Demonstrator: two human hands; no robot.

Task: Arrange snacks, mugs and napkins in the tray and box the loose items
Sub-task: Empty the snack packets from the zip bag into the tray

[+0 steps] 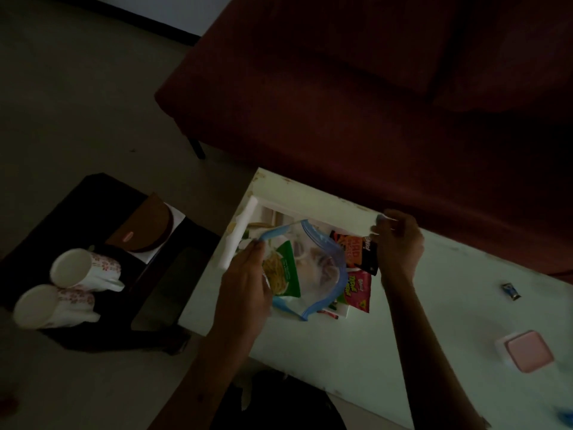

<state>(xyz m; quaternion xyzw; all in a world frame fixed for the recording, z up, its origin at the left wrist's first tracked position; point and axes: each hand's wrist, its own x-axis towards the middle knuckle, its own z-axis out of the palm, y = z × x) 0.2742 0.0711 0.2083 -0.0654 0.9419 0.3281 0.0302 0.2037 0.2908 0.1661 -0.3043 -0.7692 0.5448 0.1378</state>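
Head view, table: a white table runs from the frame's centre down to the right, with a dark red sofa along its far edge.
Tray: a white tray sits at the table's far left corner, its left rim close to the table's left edge.
Zip bag: a clear bag with a blue zip strip is held open over the tray; a green snack packet shows inside it.
Left hand: the left hand is over the tray's near left part, fingers curled and clamped on the bag's left rim.
Right hand: the right hand is at the table's far edge, just right of the tray, fingers curled and pinching something pale; I cannot tell whether it is the bag's other end.
Other snacks: an orange and black packet and a pink packet lie at the tray's right side, partly under the bag.
Small wrapper: a small dark wrapper lies near the table's far edge, well right of the tray.
Box: a pink-lidded box stands towards the table's right end.
Mugs: two white floral mugs lie on their sides, touching, on a dark side table left of the white table.
Brown item: a brown half-round item rests on something white at the side table's far right part.
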